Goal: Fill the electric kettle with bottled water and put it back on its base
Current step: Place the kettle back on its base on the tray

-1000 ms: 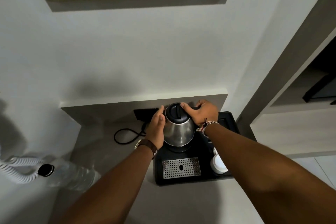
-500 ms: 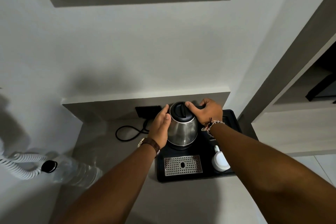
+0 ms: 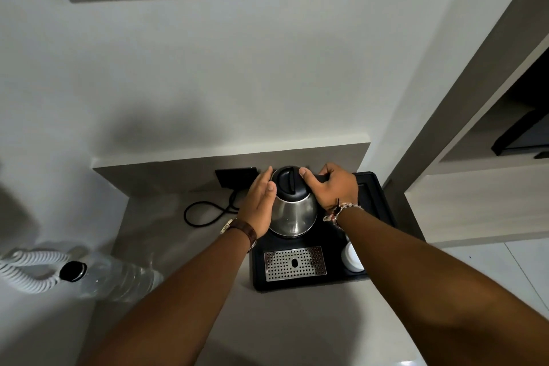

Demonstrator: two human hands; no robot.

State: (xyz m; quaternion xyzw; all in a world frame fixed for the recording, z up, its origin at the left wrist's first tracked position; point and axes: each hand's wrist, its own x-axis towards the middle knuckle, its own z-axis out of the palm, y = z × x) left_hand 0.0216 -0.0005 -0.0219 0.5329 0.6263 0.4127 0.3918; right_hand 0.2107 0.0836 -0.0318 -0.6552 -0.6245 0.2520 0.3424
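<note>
The desk (image 3: 166,246) runs along the wall, and at about 3 o'clock on it sits a black tray (image 3: 377,187) with a perforated drip grate (image 3: 294,263) at its near edge. On the far half of that tray, at 12 o'clock from the grate, stands the electric kettle (image 3: 292,214), upright with its black lid (image 3: 289,183) down; whether it sits on its base cannot be told, since the body hides what is under it. At 8 o'clock from the kettle, well apart, a clear water bottle (image 3: 118,278) with a dark cap stands near the desk's left edge. A white cup (image 3: 352,257) rests at 4 o'clock, on the tray.

The left hand (image 3: 258,208) lies flat against the kettle's left flank, its grip wide and steadying rather than clasping. The right hand (image 3: 332,187) has its grip closed around the handle at the kettle's right, thumb reaching onto the lid.

This looks like the opening step: taking hold of the kettle. Next, the lid probably needs opening and the kettle moving toward 8 o'clock, or the bottle fetched and uncapped.
</note>
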